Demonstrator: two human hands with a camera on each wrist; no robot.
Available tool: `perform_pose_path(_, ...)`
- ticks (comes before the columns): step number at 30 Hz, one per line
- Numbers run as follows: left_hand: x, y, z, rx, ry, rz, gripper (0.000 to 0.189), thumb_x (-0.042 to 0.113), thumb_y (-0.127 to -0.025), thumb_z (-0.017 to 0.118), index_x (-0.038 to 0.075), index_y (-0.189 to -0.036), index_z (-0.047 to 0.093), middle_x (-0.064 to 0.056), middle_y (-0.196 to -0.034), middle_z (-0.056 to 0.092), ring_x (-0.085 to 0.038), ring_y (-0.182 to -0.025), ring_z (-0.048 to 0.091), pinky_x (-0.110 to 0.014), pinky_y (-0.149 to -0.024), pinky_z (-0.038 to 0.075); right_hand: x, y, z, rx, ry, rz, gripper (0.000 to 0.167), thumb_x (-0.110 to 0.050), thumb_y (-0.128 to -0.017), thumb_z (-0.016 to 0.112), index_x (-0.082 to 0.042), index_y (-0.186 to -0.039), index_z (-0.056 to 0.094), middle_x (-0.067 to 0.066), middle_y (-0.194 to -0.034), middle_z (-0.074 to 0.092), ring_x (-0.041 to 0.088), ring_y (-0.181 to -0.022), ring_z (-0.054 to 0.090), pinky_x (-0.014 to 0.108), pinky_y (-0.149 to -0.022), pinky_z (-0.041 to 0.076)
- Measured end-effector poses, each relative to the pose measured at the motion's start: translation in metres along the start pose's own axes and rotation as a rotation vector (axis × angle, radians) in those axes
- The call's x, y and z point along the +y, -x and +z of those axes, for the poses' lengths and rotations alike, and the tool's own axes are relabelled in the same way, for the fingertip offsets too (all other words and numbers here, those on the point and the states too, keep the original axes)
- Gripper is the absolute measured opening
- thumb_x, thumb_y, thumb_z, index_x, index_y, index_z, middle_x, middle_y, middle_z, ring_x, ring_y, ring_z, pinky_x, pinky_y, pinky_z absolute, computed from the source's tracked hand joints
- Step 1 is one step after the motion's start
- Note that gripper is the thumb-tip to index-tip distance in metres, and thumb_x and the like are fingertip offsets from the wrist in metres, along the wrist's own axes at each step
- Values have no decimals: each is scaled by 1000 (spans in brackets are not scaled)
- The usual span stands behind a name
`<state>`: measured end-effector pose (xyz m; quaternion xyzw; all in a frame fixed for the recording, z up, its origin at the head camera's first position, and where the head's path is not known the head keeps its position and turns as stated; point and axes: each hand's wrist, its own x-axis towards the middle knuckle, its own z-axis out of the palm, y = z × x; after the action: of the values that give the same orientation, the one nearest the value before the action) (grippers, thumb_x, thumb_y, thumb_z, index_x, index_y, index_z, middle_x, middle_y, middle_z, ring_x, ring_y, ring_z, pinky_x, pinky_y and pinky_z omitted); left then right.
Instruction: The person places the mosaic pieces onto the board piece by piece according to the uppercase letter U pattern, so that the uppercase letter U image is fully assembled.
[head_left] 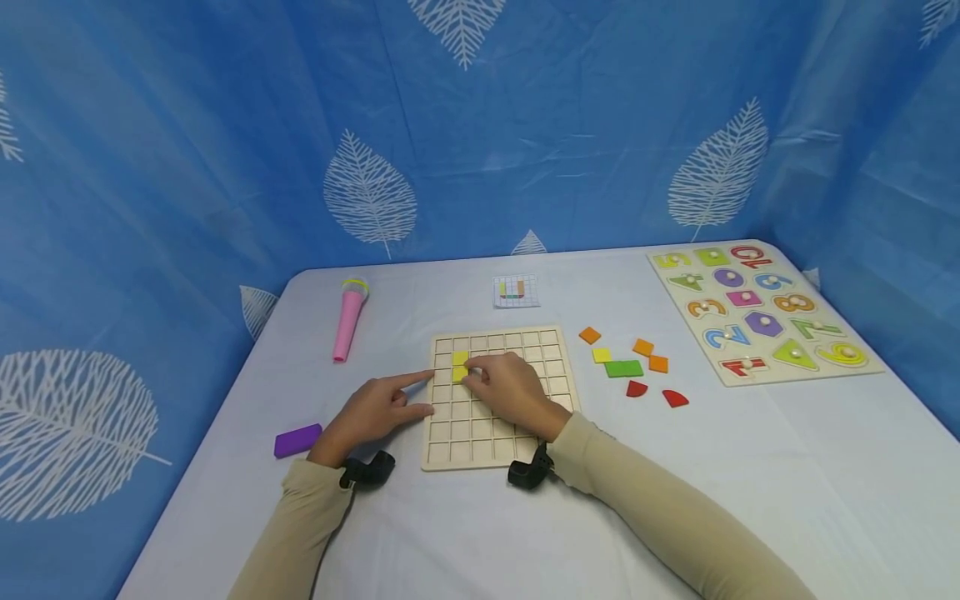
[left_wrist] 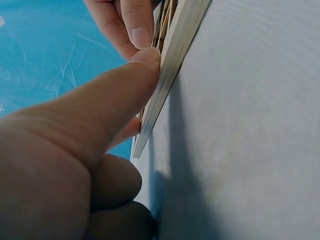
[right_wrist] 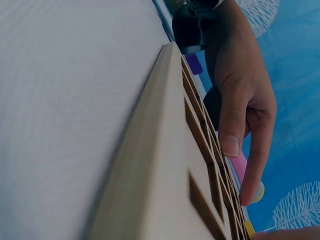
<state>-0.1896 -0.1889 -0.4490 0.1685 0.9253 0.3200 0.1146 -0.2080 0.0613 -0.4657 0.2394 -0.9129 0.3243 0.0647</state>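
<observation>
A wooden grid board (head_left: pixel 450 454) lies on the table. Two yellow square tiles (head_left: pixel 460 358) sit one behind the other in its second column from the left. My right hand (head_left: pixel 513 387) reaches over the board, its thumb and index fingertips pinched at the right side of the nearer yellow tile. My left hand (head_left: pixel 375 408) rests at the board's left edge. Its index finger and thumb (left_wrist: pixel 115 90) extend straight against that edge, and the other fingers are folded under. In the right wrist view a sliver of yellow tile (right_wrist: pixel 249 228) shows beside my right fingertip.
Right of the board lie several orange squares (head_left: pixel 590 335), a yellow square (head_left: pixel 602 356), a green rectangle (head_left: pixel 624 368) and two red quarter-circles (head_left: pixel 675 398). A pattern card (head_left: pixel 528 300) lies behind it. Also around are a pink microphone (head_left: pixel 347 325), purple block (head_left: pixel 297 441) and number puzzle (head_left: pixel 798 375).
</observation>
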Motion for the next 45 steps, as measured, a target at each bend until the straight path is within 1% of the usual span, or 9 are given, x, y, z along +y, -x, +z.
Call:
perform_pose_path(7,1,2,-2,-1,-7,-13,62,37,-91,79,19,-147,59,6,-58,38,-11,-51,34,-26,-50,27,-4,0,2,21,57,-13,25,-26,-97,70,-13,-117,77,-13,-60,54,3,-52,49,24,-46,39)
perform_pose_path(15,-1,3,-3,2,-12,-7,62,37,-91,79,18,-147,59,6,-59,37,-11,-52,34,-26,-50,27,-3,-2,4,25,71,-7,25,-26,-98,69,-14,-120,77,-14,-57,51,3,-50,46,23,-45,36)
perform_pose_path(20,-3,4,-4,6,-11,-1,62,37,-91,79,18,-147,59,6,-59,37,-11,-52,33,-26,-50,27,-3,0,5,37,49,-23,25,-25,-99,68,-15,-120,76,-13,-54,47,4,-47,40,23,-44,30)
perform_pose_path(26,-1,5,-3,3,-10,-4,63,38,-91,79,19,-147,58,5,-58,37,-11,-52,34,-26,-50,27,-4,6,2,60,-25,-45,24,-23,-98,69,-13,-118,77,-13,-51,43,2,-46,34,23,-45,28)
perform_pose_path(29,1,4,-2,0,-14,-9,63,38,-91,79,20,-148,58,5,-58,38,-12,-52,35,-27,-50,28,-1,11,-2,112,-78,-61,20,-22,-98,71,-12,-113,78,-13,-50,39,1,-45,30,23,-46,28)
perform_pose_path(32,3,2,-1,-6,-28,-18,63,39,-91,78,21,-148,58,5,-58,38,-12,-52,36,-27,-51,28,3,15,-8,210,-117,-99,16,-20,-97,72,-11,-107,80,-13,-51,38,1,-45,30,24,-47,29)
perform_pose_path(37,5,-1,0,-10,-47,-27,63,40,-92,78,22,-148,57,6,-58,37,-11,-51,36,-26,-50,28,16,20,-17,359,-120,-178,13,-17,-95,75,-8,-103,80,-13,-54,38,3,-46,31,25,-48,31)
perform_pose_path(41,7,-1,-1,-11,-49,-30,62,39,-92,77,21,-148,57,6,-58,37,-11,-51,35,-26,-50,28,27,22,-27,422,-88,-226,17,-14,-92,77,-6,-108,79,-11,-55,40,3,-48,32,26,-49,32)
perform_pose_path(45,5,0,-1,-9,-50,-40,63,40,-92,77,22,-149,56,5,-59,37,-11,-52,34,-26,-50,28,41,26,-41,450,-68,-208,21,-14,-92,77,-6,-112,78,-12,-56,40,3,-47,32,28,-48,31)
